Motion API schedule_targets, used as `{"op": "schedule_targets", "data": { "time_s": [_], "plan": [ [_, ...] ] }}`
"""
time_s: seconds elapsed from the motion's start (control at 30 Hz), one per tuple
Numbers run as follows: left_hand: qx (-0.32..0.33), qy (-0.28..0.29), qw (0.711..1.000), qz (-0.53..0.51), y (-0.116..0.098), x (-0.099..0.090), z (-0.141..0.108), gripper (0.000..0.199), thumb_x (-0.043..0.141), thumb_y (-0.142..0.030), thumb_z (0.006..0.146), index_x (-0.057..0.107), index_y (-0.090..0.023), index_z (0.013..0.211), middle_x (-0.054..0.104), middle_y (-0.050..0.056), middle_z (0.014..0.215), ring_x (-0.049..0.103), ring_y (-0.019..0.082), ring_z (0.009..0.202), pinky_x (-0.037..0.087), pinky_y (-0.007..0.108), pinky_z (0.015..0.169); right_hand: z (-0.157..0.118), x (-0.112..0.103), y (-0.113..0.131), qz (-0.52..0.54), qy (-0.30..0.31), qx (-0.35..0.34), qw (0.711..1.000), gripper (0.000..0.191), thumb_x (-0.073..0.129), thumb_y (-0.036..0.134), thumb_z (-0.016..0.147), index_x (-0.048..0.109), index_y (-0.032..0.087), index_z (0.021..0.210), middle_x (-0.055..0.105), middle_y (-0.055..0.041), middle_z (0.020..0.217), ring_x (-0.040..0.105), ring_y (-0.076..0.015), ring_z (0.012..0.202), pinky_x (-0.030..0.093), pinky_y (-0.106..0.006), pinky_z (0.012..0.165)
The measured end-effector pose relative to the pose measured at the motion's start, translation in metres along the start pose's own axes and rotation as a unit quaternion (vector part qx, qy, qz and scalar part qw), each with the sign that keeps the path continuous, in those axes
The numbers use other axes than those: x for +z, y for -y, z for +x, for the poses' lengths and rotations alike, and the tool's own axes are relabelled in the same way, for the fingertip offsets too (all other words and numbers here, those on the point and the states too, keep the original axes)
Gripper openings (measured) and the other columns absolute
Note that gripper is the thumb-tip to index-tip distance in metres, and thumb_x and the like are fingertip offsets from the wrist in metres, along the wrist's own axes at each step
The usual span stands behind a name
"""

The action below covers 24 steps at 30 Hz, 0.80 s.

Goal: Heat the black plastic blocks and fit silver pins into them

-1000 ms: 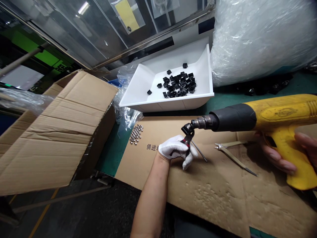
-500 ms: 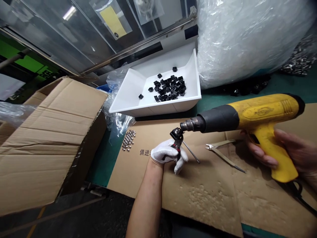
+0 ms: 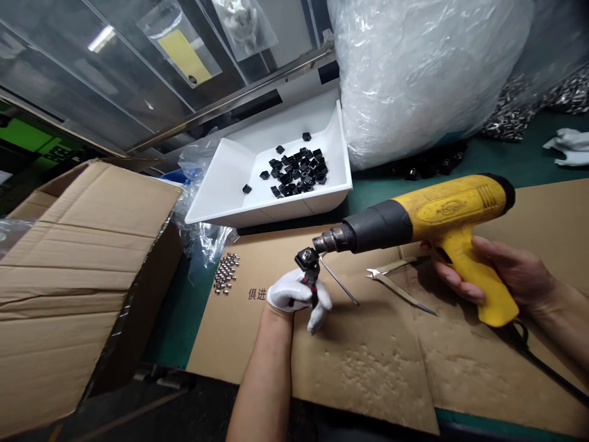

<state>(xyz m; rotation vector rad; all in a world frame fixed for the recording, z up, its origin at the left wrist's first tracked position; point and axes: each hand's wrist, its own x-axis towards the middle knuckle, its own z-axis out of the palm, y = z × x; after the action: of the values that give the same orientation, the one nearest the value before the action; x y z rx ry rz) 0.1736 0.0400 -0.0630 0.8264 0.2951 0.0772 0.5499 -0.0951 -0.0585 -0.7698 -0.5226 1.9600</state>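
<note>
My left hand (image 3: 288,296), in a white glove, is shut on a pair of red-handled pliers (image 3: 311,282). Their jaws grip a small square black part (image 3: 307,259). My bare right hand (image 3: 504,270) holds a yellow heat gun (image 3: 442,215) by its handle. The gun's metal nozzle (image 3: 329,242) points at the black part from just to its right, with a small gap between them. A thin metal rod (image 3: 339,280) lies close beside the gloved hand, and its end is hidden near the pliers.
A white tray (image 3: 294,212) holds several black parts. Small metal pieces (image 3: 226,273) and long steel tweezers (image 3: 400,290) lie on the cardboard sheet (image 3: 368,362). An open cardboard box (image 3: 83,270) stands left; a large plastic bag (image 3: 414,80) rises behind the tray.
The whole scene has shifted left in view as my head turned. Both hands keep their holds, and the nozzle stays close to the black part.
</note>
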Motion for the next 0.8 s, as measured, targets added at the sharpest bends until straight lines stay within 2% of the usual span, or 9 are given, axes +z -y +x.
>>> {"op": "schedule_targets", "data": {
  "time_s": [0.1,0.3,0.5,0.67,0.8],
  "plan": [
    [0.009,0.011,1.0,-0.009,0.0,0.001,0.0,0.042,0.074,-0.048,0.073,0.078,-0.006,0.08,0.069,0.017,0.054,0.067,0.031,0.043,0.055,0.038,0.044,0.0,-0.002,-0.002,0.008,0.014,0.004,1.0,0.051,0.058,0.055,0.094,0.065,0.018,0.129,0.069,-0.0092,0.084,0.061,-0.0126,0.052,0.052,-0.02,0.048],
    [0.01,0.037,0.999,-0.021,-0.002,0.004,0.001,0.041,0.071,-0.045,0.076,0.079,-0.005,0.073,0.069,0.02,0.054,0.069,0.032,0.044,0.056,0.037,0.043,0.002,0.007,0.001,0.01,0.02,0.0,1.0,0.052,0.062,0.055,0.092,0.067,0.016,0.126,0.068,-0.0091,0.081,0.059,-0.0122,0.051,0.05,-0.02,0.047],
    [0.015,0.047,0.998,-0.043,0.0,0.004,0.001,0.041,0.072,-0.042,0.075,0.083,-0.007,0.094,0.07,0.017,0.055,0.067,0.029,0.042,0.058,0.039,0.046,0.002,0.007,0.002,0.029,0.027,0.017,0.999,0.048,0.066,0.056,0.091,0.069,0.019,0.122,0.07,-0.0079,0.082,0.061,-0.0119,0.051,0.05,-0.018,0.048],
    [-0.045,0.035,0.998,-0.002,-0.006,0.007,0.001,0.044,0.075,-0.051,0.069,0.081,-0.008,0.074,0.069,0.019,0.052,0.068,0.031,0.042,0.058,0.037,0.045,0.004,0.001,-0.003,0.037,0.063,0.013,0.997,0.05,0.06,0.055,0.095,0.066,0.017,0.128,0.07,-0.0084,0.084,0.062,-0.0116,0.053,0.049,-0.019,0.05],
    [-0.072,0.019,0.997,0.024,-0.01,0.011,0.005,0.046,0.077,-0.057,0.064,0.079,-0.011,0.064,0.067,0.017,0.047,0.065,0.03,0.038,0.057,0.037,0.042,0.004,0.002,-0.003,0.038,0.062,0.013,0.997,0.05,0.058,0.053,0.097,0.065,0.017,0.13,0.07,-0.0083,0.085,0.061,-0.0114,0.053,0.047,-0.019,0.05]
  ]
}}
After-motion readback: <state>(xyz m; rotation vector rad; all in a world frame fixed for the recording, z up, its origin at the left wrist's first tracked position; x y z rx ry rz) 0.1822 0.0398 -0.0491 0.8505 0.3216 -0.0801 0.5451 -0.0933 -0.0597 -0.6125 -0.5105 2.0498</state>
